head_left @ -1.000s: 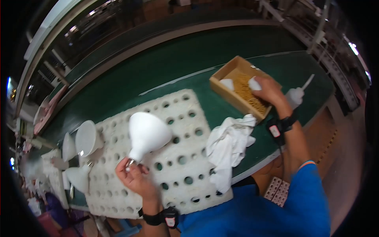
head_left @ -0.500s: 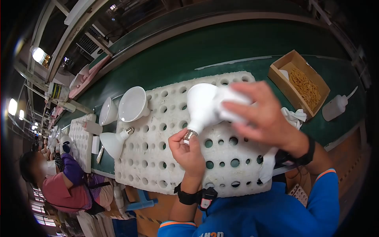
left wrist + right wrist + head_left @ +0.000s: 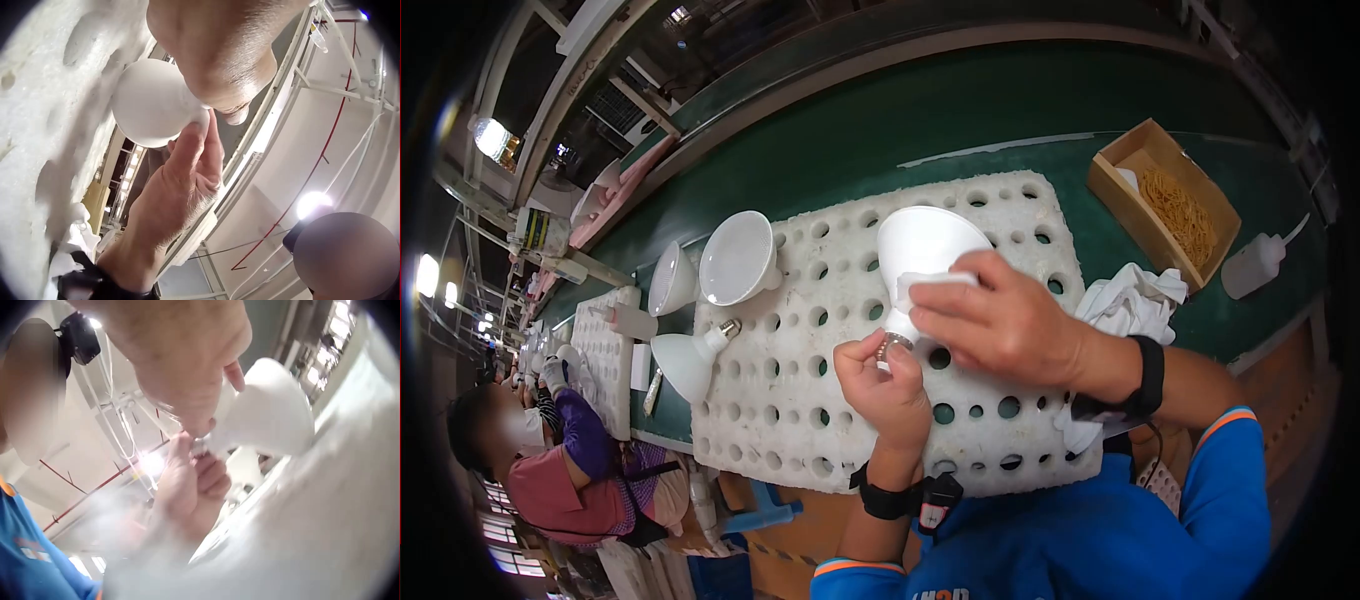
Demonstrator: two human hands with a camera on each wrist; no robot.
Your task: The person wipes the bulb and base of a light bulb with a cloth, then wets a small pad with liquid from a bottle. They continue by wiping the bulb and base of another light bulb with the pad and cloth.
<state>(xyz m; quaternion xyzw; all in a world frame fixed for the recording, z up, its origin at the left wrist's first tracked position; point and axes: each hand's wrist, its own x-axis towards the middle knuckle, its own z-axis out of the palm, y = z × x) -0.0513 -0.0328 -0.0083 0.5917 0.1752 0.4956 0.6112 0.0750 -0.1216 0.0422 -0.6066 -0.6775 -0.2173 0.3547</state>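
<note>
A white lamp bulb [image 3: 925, 240] with a wide round head is tilted over the perforated foam board [image 3: 800, 400]. My left hand [image 3: 885, 395] pinches its metal screw base [image 3: 894, 344] between thumb and fingers. The right hand [image 3: 1010, 325] holds a small white pad [image 3: 935, 280] against the bulb's neck, fingers curled round it. In the left wrist view the bulb's head [image 3: 147, 103] shows beside both hands; in the right wrist view the bulb [image 3: 272, 409] points right, its base at the left hand [image 3: 187, 494].
Several similar lamps [image 3: 738, 258] lie at the board's left. At the right are a wooden box [image 3: 1130, 195] of yellowish strands, a squeeze bottle [image 3: 1252, 267] and a crumpled white cloth [image 3: 1135, 300]. Another person [image 3: 565, 470] sits at the far left.
My right hand has left the wooden box with a white pad and come to the bulb, now at its neck. The left hand keeps its pinch on the base. The head view has shifted left.
</note>
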